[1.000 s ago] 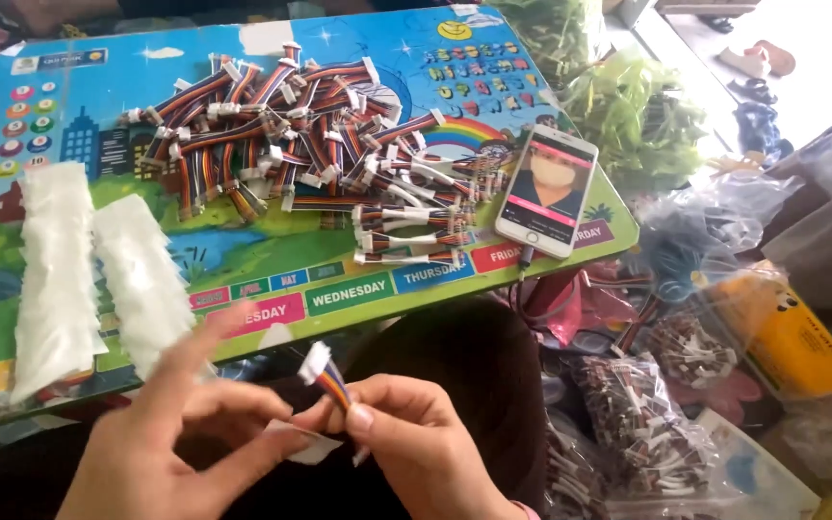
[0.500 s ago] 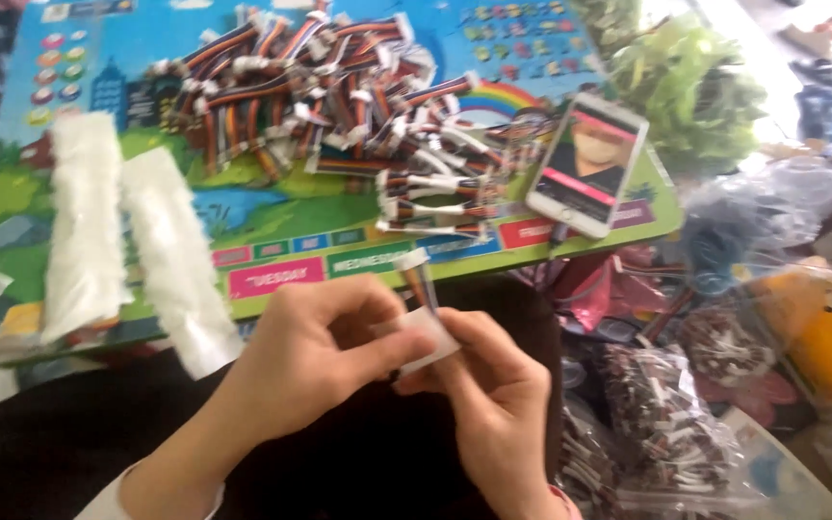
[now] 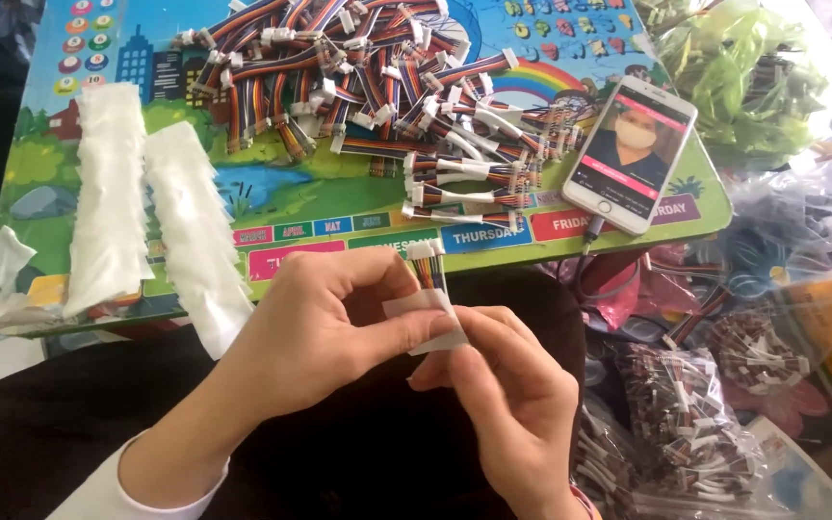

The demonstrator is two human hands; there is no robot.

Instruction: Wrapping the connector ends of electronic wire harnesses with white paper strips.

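Hands met at lap level, just in front of the near edge of the tabletop (image 3: 570, 246). Left hand (image 3: 325, 332) pinched a small white label (image 3: 426, 318) between thumb and forefinger, folding it round a short ribbon cable (image 3: 429, 270); right hand (image 3: 512, 395) closed on the same cable and label from below. White connector end stood upright above the fingers, coloured wires just visible under it. Both grips clenched on the piece, none released.

Judged progress: wrapping of this one cable under way, label not yet pressed flat all round. Large pile of cables (image 3: 377, 87) lay across the middle of the tabletop (whether any of these already carried labels could not be told). Two long stacks of white label strips (image 3: 146, 212) lay at the left, seemingly well stocked. Phone (image 3: 630, 154) lay at the right corner, screen lit. Clear bags of bundled cables (image 3: 686, 414) sat on the floor to the right. Much appeared left to do.
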